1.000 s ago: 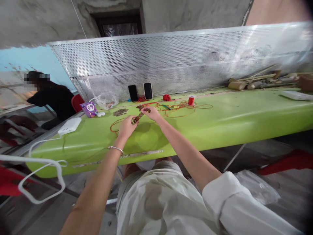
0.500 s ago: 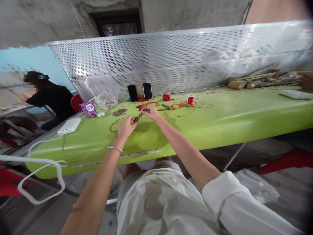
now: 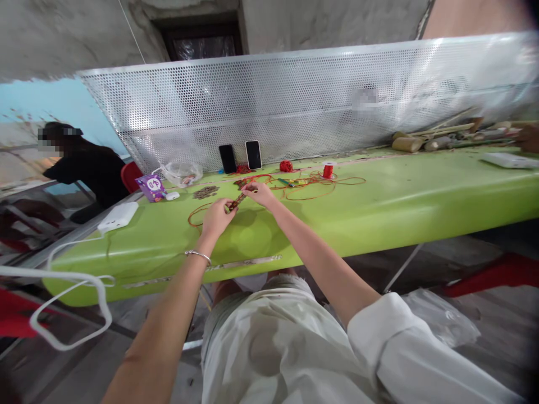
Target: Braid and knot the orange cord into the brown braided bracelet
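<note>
Left hand (image 3: pixel 217 217), thumb and fingers drawn into a pinch, gripping the near end of a narrow brown strand (image 3: pixel 239 201); the right hand (image 3: pixel 261 195), likewise closed to a pinch, holds the far end. The strand slants between both hands over the green table (image 3: pixel 370 207); its finer detail is too small to tell. A silver bracelet (image 3: pixel 197 256) circles the left wrist. Just left of the left hand lies a loop of reddish cord (image 3: pixel 189 216); beyond that hand, a heap of small brown pieces (image 3: pixel 205 192). To the right of the right hand and slightly beyond it, a blue-green tool (image 3: pixel 286 183) lies by tangled orange-red cord (image 3: pixel 314 180). Farther beyond the right hand: a red ball (image 3: pixel 286 166) and, right of it, a red spool (image 3: pixel 328 170). Directly beyond both hands, a black phone (image 3: pixel 228 159) and a white-edged phone (image 3: pixel 253 155) stand upright; well left of the left hand, a purple packet (image 3: pixel 151 188) stands just beside a small white case (image 3: pixel 172 196)
</note>
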Available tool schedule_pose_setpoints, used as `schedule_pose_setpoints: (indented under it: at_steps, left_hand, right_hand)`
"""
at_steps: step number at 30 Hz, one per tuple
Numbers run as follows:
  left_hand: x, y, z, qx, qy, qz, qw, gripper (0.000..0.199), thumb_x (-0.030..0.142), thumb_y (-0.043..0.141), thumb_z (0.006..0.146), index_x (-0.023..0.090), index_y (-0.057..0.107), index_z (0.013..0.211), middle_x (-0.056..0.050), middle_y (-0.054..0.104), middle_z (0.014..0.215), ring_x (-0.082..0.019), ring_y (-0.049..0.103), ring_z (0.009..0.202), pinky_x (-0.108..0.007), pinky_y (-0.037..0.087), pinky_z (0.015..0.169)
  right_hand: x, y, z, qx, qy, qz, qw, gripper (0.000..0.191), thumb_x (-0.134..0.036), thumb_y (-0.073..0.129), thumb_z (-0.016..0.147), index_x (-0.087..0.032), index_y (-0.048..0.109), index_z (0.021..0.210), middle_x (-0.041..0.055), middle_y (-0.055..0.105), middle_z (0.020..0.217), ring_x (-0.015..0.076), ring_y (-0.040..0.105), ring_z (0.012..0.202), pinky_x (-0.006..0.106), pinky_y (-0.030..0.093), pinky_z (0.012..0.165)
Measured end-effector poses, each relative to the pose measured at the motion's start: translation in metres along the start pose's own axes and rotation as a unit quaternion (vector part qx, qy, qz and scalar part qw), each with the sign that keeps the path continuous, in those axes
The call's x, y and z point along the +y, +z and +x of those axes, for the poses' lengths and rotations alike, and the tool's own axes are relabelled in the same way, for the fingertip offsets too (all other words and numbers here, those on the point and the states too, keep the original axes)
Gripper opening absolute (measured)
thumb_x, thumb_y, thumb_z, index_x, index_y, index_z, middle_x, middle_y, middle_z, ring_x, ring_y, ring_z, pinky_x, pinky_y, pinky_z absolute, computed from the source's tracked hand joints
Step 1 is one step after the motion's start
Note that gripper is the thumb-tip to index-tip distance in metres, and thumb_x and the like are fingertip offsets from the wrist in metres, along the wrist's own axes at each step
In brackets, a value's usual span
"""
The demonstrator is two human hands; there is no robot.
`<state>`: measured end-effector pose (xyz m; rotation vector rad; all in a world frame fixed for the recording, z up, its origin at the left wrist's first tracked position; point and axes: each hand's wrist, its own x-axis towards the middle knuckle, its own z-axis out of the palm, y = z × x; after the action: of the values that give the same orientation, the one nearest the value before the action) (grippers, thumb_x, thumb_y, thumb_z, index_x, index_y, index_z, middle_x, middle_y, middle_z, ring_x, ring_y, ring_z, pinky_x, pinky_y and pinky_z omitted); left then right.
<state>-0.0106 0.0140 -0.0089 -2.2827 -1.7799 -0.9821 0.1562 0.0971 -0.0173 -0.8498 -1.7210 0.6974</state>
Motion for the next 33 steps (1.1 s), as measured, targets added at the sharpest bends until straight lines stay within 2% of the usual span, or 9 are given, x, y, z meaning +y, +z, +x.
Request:
schedule_pose_setpoints:
  at_steps: [14,25,27,29,31,33]
  left_hand:
    - [0.0013,-0.0012,-0.0007,-0.001,-0.001,-0.007,1.0,0.023,0.029,0.061,0.079,0.018,0.064,0.099,-0.006,0.069,0.097,-0.016,0.059,0.067,-0.025,0.041,0.059]
    - [0.0007,-0.0006,-0.0015,0.02,-0.021,0.001,1.0,0.021,0.024,0.062,0.079,0.019,0.061,0.099,-0.005,0.069,0.093,-0.018,0.062,0.074,-0.025,0.039,0.059]
    - [0.001,-0.0008,-0.0016,0.02,-0.022,-0.001,1.0,0.021,0.023,0.062,0.078,0.019,0.06,0.098,-0.005,0.069,0.092,-0.018,0.062,0.074,-0.025,0.04,0.06]
    - [0.0015,-0.0012,-0.0016,0.019,-0.023,-0.002,1.0,0.02,0.023,0.063,0.078,0.019,0.06,0.098,-0.004,0.069,0.092,-0.018,0.062,0.072,-0.025,0.039,0.059]
    - [0.002,-0.0016,-0.0018,0.018,-0.024,-0.004,1.0,0.02,0.023,0.062,0.078,0.019,0.06,0.098,-0.005,0.069,0.092,-0.018,0.061,0.072,-0.025,0.039,0.059]
    - [0.0025,-0.0019,-0.0019,0.017,-0.025,-0.006,1.0,0.02,0.022,0.062,0.078,0.019,0.06,0.098,-0.005,0.069,0.093,-0.018,0.062,0.073,-0.025,0.04,0.06]
  right_hand:
    - [-0.0016,-0.0001,-0.0001,-0.003,0.011,0.015,1.0,0.005,-0.018,0.065,0.077,-0.015,0.067,0.08,0.0051,0.07,0.086,0.0153,0.066,0.084,0.032,0.049,0.087]
    - [-0.0009,0.0009,0.0011,-0.003,0.015,0.058,0.998,0.012,-0.014,0.068,0.075,-0.016,0.068,0.086,0.0041,0.07,0.089,0.0141,0.066,0.085,0.028,0.05,0.085]
    - [-0.0004,0.0011,0.0013,-0.003,0.021,0.068,0.997,0.01,-0.014,0.065,0.077,-0.016,0.069,0.086,0.0037,0.07,0.089,0.0132,0.065,0.081,0.026,0.051,0.081]
    - [0.0,0.001,0.0013,-0.006,0.03,0.077,0.997,0.011,-0.016,0.061,0.081,-0.016,0.07,0.088,0.0038,0.07,0.088,0.011,0.063,0.068,0.024,0.052,0.07]
    - [0.0002,0.0004,0.0013,-0.008,0.038,0.087,0.995,0.013,-0.017,0.059,0.083,-0.016,0.07,0.089,0.0037,0.071,0.088,0.0076,0.055,0.054,0.022,0.049,0.057]
    - [-0.0002,-0.0005,0.0013,-0.006,0.044,0.096,0.994,0.012,-0.018,0.059,0.083,-0.017,0.07,0.088,0.0036,0.071,0.09,0.0051,0.048,0.047,0.019,0.045,0.049]
